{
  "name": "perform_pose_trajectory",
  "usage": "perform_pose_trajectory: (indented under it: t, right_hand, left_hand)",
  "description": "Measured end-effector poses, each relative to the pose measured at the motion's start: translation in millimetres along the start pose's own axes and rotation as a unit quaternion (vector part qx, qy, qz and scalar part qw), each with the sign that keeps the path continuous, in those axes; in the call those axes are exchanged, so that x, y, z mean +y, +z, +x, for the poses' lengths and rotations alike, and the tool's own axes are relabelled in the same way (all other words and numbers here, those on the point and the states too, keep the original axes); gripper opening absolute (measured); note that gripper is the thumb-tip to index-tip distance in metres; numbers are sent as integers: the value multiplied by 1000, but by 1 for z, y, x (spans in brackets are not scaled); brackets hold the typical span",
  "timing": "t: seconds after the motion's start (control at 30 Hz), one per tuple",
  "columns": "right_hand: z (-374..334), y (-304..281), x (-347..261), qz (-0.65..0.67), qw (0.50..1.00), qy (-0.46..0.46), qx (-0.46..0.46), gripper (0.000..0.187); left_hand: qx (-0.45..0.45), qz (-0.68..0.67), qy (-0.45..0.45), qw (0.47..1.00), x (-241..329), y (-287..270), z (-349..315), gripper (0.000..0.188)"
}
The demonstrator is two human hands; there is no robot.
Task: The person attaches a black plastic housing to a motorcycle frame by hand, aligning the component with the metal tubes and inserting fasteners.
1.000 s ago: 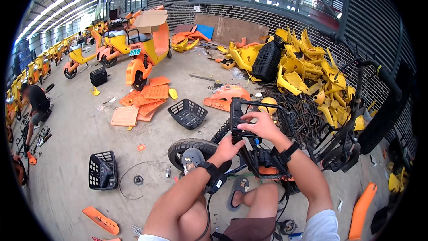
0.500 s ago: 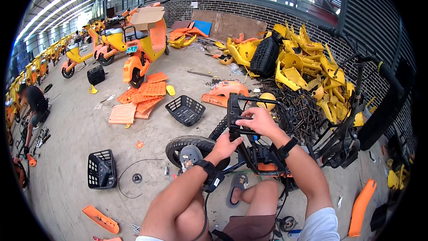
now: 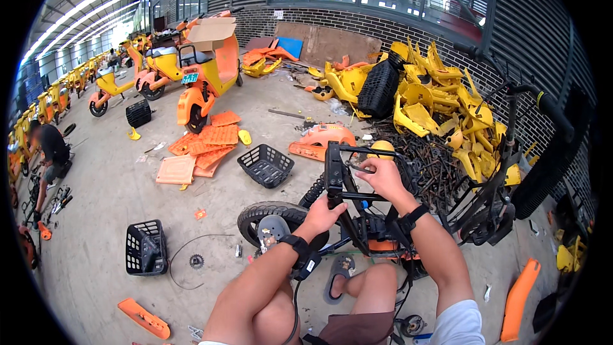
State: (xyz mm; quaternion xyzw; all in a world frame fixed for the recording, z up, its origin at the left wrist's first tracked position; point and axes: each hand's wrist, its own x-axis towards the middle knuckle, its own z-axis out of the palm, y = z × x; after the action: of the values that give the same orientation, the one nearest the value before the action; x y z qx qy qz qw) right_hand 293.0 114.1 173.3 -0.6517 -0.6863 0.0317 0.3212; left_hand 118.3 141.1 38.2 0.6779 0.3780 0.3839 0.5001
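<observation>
In front of me stands a stripped scooter with a black metal frame (image 3: 333,169), its rear wheel (image 3: 249,219) showing at the left beside a black coil shock absorber (image 3: 313,190). My left hand (image 3: 322,217) is closed round the frame just below its upright black end piece. My right hand (image 3: 384,180) is beside the frame's top bars, fingers drawn together at a thin dark piece; whether that piece is loose or part of the frame I cannot tell. An orange part (image 3: 383,246) shows low within the scooter.
Black baskets (image 3: 265,165) and orange panels (image 3: 203,147) lie on the concrete floor at left. Yellow body panels (image 3: 418,99) are heaped beyond the scooter, beside dark metal parts (image 3: 421,176). A long orange strip (image 3: 520,300) lies at right. At far left a person (image 3: 52,153) crouches.
My right hand has drawn back to the right from the frame's end piece, its fingers now at a thin dark piece. My left hand stays on the frame, slightly lower.
</observation>
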Motion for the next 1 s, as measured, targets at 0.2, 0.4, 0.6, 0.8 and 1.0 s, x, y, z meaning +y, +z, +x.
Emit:
perform_pose_trajectory:
  t: [0.2,0.4,0.6,0.8,1.0]
  right_hand:
    - [-7,1,-36,125,990,-6,-69,39]
    - [6,9,24,-44,998,-1,35,39]
    - [-2,7,-15,99,995,-20,-22,36]
    - [2,13,-42,-13,995,-27,-94,35]
    - [6,8,-41,-49,983,-130,-116,27]
  left_hand:
    - [3,12,-14,1000,11,-6,-4,35]
    - [-1,45,-23,999,12,-2,-1,37]
    - [-9,-1,-23,1000,4,-6,1,36]
    - [-4,49,-19,999,17,-7,-5,40]
    - [-5,39,-12,999,13,-6,-3,40]
